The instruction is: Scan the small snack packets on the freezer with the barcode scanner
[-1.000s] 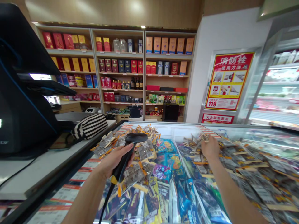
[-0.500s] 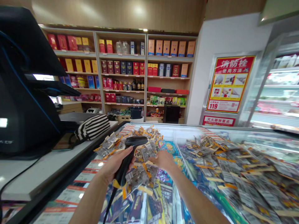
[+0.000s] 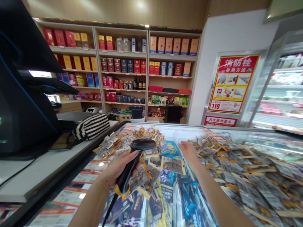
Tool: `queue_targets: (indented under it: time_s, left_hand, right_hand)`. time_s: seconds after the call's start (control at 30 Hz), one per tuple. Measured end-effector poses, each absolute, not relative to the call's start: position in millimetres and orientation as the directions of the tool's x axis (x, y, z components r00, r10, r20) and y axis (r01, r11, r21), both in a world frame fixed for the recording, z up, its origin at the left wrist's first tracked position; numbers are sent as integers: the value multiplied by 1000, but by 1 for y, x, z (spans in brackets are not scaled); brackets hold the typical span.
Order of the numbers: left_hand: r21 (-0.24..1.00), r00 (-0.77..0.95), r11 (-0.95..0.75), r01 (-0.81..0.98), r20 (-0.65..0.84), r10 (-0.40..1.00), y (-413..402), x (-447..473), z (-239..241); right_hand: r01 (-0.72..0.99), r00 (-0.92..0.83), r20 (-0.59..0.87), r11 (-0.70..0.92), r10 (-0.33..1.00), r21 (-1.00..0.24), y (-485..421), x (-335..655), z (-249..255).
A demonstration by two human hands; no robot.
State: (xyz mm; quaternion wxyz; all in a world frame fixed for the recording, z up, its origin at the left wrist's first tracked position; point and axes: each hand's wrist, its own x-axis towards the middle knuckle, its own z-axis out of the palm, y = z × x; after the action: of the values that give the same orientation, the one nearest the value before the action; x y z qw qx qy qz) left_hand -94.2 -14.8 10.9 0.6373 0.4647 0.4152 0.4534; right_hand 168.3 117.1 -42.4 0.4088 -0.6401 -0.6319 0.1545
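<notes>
My left hand [image 3: 126, 167] is wrapped around the handle of a black and yellow barcode scanner [image 3: 143, 144], whose cord hangs down toward me. Beneath and beyond the scanner head lies a heap of small clear snack packets [image 3: 144, 179] with orange and cream ends. My right hand [image 3: 189, 153] is over the freezer top, by the left edge of a second, larger packet pile [image 3: 236, 170]. It seems empty with the thumb out; its other fingers are mostly hidden. A single packet [image 3: 174, 164] lies between my hands, apart from the right one.
The packets rest on a glass-topped freezer [image 3: 187, 129] with wrapped goods inside. At left, a black checkout terminal [image 3: 26, 104] and a striped bag [image 3: 92, 126] occupy a white counter [image 3: 21, 183]. Shelves of boxes [image 3: 127, 66] line the back wall, beside a red fire-hydrant sign [image 3: 233, 85].
My right hand has let go of a packet by the scanner and moved right, toward the larger pile. One packet now lies separately between the hands. The left hand keeps the scanner nearly in place.
</notes>
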Motion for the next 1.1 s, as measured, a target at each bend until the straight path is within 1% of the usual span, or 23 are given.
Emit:
queue_targets:
  time_s: [0.07,0.13,0.23,0.3,0.37,0.47,0.53,0.7,0.77,0.83,0.9,0.97,1.03,1.1]
  left_hand:
    - [971,241,158,-182,-111,964,-15,-94,10]
    - [971,252,161,-176,-114,961,-15,-94,10]
    - [973,268,151,-174,-101,958,-15,-94,11]
    - [975,264,147,-169,-98,959,-15,-94,12]
    - [974,257,151,-169,-105,961,-15,-93,13]
    - [973,252,156,-170,-110,961,-15,-92,13]
    - [975,258,151,-165,-105,960,-15,-92,12]
    - [984,283,129,-124,-90,955,-19,-90,11]
    - [985,303,122,-123,-80,950,-21,-89,12]
    - [984,316,119,-131,-73,946,-22,-88,14]
    - [984,295,113,-140,-68,953,-23,-86,16]
    - [983,273,114,-145,-71,959,-23,-83,17]
    - [982,260,118,-150,-77,963,-23,-80,16]
    - [982,261,122,-144,-82,962,-23,-78,14]
  right_hand:
    - [832,20,282,141,959,-537,108,173,-38]
    - [895,-95,245,190,965,-403,92,170,-32]
    - [896,-304,220,357,927,-266,66,158,-25]
    - [863,-452,139,472,881,-182,57,152,-26]
    - [856,-494,112,505,862,-114,57,153,-31]
    - [906,-397,216,418,892,-64,72,162,-40]
    - [944,-285,268,317,920,-85,82,169,-45]
    - [977,-19,307,83,952,-196,89,158,-54]
    - [969,50,343,37,938,-243,91,146,-59]
    - [937,84,341,42,936,-346,95,139,-63]
    - [845,124,303,59,945,-531,101,140,-66]
    - [683,164,269,88,949,-726,107,147,-68]
    - [549,173,267,132,948,-826,111,159,-69]
    - [469,170,287,179,943,-865,114,170,-71]
